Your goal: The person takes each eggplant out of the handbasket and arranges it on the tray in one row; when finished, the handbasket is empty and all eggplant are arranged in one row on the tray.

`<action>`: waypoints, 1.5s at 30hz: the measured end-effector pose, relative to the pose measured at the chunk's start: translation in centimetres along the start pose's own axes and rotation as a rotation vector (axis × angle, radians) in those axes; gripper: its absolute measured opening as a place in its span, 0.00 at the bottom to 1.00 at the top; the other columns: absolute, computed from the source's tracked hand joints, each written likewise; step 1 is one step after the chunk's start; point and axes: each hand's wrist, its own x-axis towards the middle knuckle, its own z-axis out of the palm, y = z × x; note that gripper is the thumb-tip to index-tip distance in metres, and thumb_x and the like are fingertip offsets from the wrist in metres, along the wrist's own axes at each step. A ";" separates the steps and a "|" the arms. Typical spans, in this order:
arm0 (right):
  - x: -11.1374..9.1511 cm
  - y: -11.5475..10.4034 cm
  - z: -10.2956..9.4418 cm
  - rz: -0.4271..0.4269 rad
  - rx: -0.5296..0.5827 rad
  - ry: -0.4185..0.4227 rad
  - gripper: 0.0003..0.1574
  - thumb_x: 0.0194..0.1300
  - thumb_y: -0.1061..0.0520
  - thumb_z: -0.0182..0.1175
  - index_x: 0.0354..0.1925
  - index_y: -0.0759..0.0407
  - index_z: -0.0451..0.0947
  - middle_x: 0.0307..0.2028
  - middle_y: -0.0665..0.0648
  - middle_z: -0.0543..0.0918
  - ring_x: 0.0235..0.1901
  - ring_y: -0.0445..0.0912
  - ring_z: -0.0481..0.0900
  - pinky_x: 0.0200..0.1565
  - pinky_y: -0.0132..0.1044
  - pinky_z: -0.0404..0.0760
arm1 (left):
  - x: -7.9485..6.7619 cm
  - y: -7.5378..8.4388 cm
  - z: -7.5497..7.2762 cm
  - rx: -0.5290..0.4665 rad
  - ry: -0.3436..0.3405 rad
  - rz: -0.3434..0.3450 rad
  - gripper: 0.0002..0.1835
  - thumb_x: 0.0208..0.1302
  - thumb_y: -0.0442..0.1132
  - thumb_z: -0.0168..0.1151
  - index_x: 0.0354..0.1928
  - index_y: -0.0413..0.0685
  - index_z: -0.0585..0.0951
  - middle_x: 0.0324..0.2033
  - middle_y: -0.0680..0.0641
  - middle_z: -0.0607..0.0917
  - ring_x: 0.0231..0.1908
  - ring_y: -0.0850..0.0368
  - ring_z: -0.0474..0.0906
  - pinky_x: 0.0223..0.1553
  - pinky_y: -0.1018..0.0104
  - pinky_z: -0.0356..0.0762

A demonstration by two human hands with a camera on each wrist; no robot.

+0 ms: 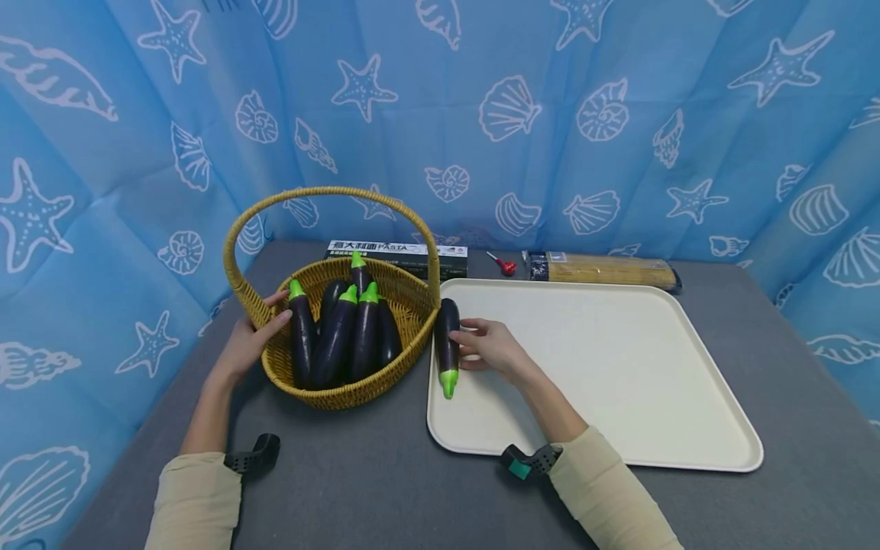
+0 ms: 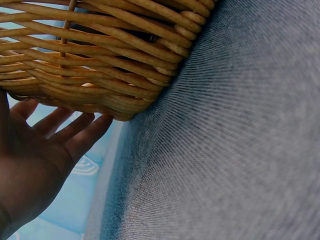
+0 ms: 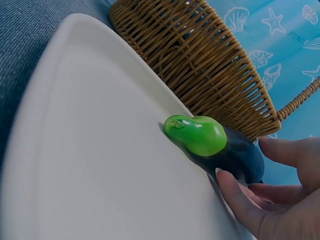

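Note:
A wicker basket (image 1: 364,396) with a tall arched handle holds several dark purple eggplants (image 1: 333,344) with green caps. My left hand (image 1: 250,340) holds its left rim near the foot of the handle; in the left wrist view the fingers (image 2: 87,135) lie against the woven wall. A single eggplant (image 1: 448,336) lies at the left edge of the white tray (image 1: 591,367), its green cap towards me. At its right side, my right hand (image 1: 490,349) holds it between thumb and fingers. The right wrist view shows the green cap (image 3: 200,135) close over the tray surface.
Behind the basket lies a dark pasta box (image 1: 440,260). A small red-and-white item (image 1: 505,266) and a long pack of spaghetti (image 1: 605,270) lie behind the tray. A blue shell-patterned curtain (image 1: 440,114) hangs at the back of the grey table (image 1: 357,481).

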 end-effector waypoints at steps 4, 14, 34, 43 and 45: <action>-0.1 -0.1 -0.1 0.003 0.008 -0.020 0.35 0.69 0.54 0.58 0.68 0.65 0.61 0.49 0.66 0.78 0.42 0.49 0.80 0.40 0.41 0.82 | -0.1 0.0 -0.1 0.002 0.002 0.010 0.35 0.71 0.51 0.53 0.74 0.47 0.55 0.70 0.31 0.53 0.67 0.33 0.52 0.60 0.35 0.55; -0.6 -0.7 -1.4 0.002 0.068 -0.003 0.34 0.71 0.53 0.54 0.69 0.64 0.59 0.59 0.68 0.72 0.49 0.54 0.78 0.41 0.41 0.82 | 0.0 0.0 0.0 0.002 0.001 0.014 0.35 0.72 0.50 0.52 0.74 0.45 0.54 0.69 0.30 0.53 0.66 0.31 0.52 0.60 0.35 0.55; -3.0 -4.6 -3.6 -0.158 0.015 -0.335 0.32 0.76 0.53 0.47 0.69 0.69 0.57 0.60 0.75 0.66 0.57 0.61 0.72 0.49 0.48 0.78 | -0.2 0.3 0.2 -0.018 0.029 0.006 0.37 0.69 0.54 0.54 0.73 0.46 0.57 0.69 0.33 0.55 0.66 0.35 0.53 0.61 0.36 0.55; -3.0 -6.3 -0.9 -0.128 0.124 -0.498 0.30 0.76 0.55 0.45 0.70 0.67 0.57 0.57 0.69 0.71 0.53 0.53 0.75 0.51 0.52 0.77 | -0.6 1.4 0.3 -0.029 0.014 -0.009 0.35 0.70 0.49 0.54 0.73 0.44 0.56 0.69 0.31 0.54 0.67 0.34 0.52 0.61 0.36 0.54; -2.6 -6.5 -0.1 -0.116 0.140 -0.511 0.29 0.77 0.56 0.44 0.70 0.66 0.57 0.58 0.69 0.70 0.53 0.53 0.75 0.51 0.51 0.77 | -0.4 0.9 0.2 -0.028 0.014 -0.006 0.35 0.70 0.49 0.54 0.73 0.44 0.56 0.69 0.31 0.54 0.67 0.34 0.52 0.61 0.36 0.54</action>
